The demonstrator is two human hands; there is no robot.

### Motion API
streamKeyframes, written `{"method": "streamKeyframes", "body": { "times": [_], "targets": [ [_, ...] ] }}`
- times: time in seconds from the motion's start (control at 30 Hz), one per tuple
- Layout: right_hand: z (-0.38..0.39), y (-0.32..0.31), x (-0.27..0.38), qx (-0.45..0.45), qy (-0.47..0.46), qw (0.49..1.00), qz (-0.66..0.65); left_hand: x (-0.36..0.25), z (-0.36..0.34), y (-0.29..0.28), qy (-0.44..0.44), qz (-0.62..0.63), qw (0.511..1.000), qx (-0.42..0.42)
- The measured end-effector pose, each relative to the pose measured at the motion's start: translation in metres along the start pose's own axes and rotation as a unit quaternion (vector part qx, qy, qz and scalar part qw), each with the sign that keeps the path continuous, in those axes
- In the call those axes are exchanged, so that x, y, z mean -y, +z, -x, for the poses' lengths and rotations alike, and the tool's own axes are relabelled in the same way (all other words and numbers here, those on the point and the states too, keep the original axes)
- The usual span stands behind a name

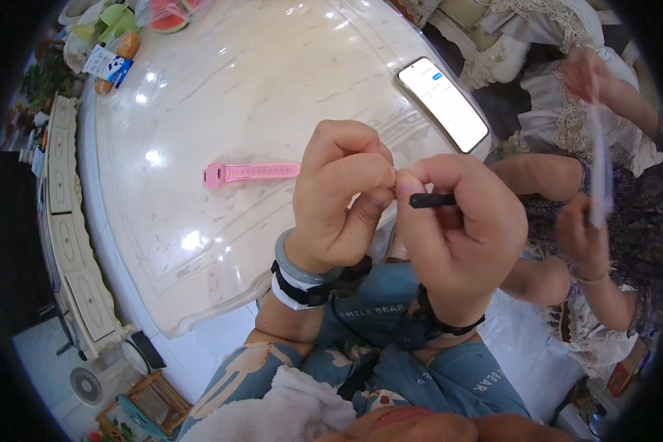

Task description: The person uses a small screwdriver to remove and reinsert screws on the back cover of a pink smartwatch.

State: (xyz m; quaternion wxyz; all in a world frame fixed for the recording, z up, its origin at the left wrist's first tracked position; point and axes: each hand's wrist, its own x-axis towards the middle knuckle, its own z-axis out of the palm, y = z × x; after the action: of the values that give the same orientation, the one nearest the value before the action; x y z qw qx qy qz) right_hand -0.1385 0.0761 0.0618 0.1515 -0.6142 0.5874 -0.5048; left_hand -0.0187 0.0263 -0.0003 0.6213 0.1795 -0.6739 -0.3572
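Observation:
My left hand (339,195) and my right hand (468,221) meet fingertip to fingertip above the table's near edge. In my right hand, the fingers are curled round a slim black stick-like tool (431,200), whose rounded black end points left. The fingers of my left hand are closed in a pinch against the right thumb. Whatever lies between the fingertips is too small and covered to make out. On the table, left of my hands, rests a pink watch strap (261,172) with a buckle at its left end; my left hand hides its right end.
A lit phone (446,104) lies at the right edge of the glossy marble table (221,96). Far left are oranges (128,46), a blue-and-white packet (108,66) and bagged watermelon (169,16). At right, a seated person's hands (586,232) hold a blurred pale object.

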Motion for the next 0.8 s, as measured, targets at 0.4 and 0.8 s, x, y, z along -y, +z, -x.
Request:
{"method": "streamKeyframes", "body": {
  "times": [0.4,0.8],
  "targets": [
    [0.001,0.001,-0.007,0.046,-0.035,0.968,-0.245,-0.006,-0.009,-0.029,0.031,-0.031,0.997,-0.067],
    [-0.005,0.002,-0.012,-0.008,-0.030,0.990,-0.135,-0.018,-0.014,-0.069,0.103,-0.068,0.981,-0.147]
  ]
}}
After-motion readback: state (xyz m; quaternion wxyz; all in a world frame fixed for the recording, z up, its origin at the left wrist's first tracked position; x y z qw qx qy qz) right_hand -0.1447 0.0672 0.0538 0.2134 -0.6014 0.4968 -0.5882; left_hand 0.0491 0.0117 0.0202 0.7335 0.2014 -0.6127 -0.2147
